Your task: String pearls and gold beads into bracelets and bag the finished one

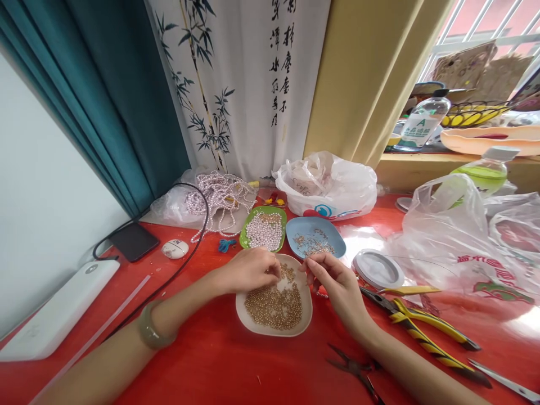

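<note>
My left hand (253, 271) reaches over a cream plate (243, 322) of small gold beads (276, 309), its fingers curled in a pinch above the beads. Whatever is between those fingertips is hidden. At the plate's right rim, my right hand (333, 281) has thumb and fingers pressed together on something too small to name. Just beyond the hands sit a green plate (242, 239) of white-pink pearl beads (264, 229) and a blue plate (295, 225) with small metal findings (314, 244). A thin strand (415, 259) runs over the table to the right; its near end is unclear.
Yellow-black pliers (422, 326), small dark pliers (352, 365) and scissors (506, 382) lie right. A round lid (378, 268) and plastic bags (442, 219) are behind them. Pearl strands (219, 194), a mouse (175, 248), a phone (134, 242) and a black cable (206, 216) are left.
</note>
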Tool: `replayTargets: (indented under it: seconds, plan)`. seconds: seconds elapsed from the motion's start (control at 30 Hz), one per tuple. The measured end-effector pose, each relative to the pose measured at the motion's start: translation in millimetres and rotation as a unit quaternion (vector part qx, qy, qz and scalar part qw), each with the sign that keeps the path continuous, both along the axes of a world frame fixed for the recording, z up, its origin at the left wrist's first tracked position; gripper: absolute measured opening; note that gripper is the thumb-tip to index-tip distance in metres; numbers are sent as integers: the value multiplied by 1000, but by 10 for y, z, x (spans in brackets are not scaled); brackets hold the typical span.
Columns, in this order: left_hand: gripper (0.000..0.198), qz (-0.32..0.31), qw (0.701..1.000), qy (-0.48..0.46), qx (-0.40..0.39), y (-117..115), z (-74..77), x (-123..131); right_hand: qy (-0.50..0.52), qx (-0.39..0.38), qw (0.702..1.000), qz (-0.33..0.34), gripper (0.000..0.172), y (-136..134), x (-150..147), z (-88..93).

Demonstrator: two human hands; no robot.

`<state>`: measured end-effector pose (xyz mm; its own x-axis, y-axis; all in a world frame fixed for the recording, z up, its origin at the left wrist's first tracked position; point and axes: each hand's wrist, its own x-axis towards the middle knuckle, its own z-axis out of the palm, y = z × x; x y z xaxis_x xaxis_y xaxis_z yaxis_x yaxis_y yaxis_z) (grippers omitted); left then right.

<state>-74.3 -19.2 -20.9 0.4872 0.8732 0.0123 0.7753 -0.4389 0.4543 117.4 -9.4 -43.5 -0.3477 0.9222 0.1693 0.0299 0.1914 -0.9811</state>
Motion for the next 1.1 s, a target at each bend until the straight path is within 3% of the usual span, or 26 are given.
replayTargets:
  seconds: [0.17,0.37,0.6,0.73,0.83,1.1]
  plan:
    - [12,50,998,-24,17,75,12,-61,-1,-5,1000,5,19,-10,2,5]
    - [15,143,982,-118,28,190,73,-237,1,-8,1000,4,20,-8,-6,8]
    - [12,53,994,-88,-30,117,187,-291,44,-34,998,22,15,-6,-37,-12]
    - [14,130,986,-79,63,177,171,-356,27,-23,999,30,16,-28,-40,9]
    - [16,170,981,-46,82,255,112,-432,8,-10,999,33,19,-49,-34,28]
    - [25,111,989,20,99,241,27,-382,-3,-6,1000,28,20,-69,-38,43]
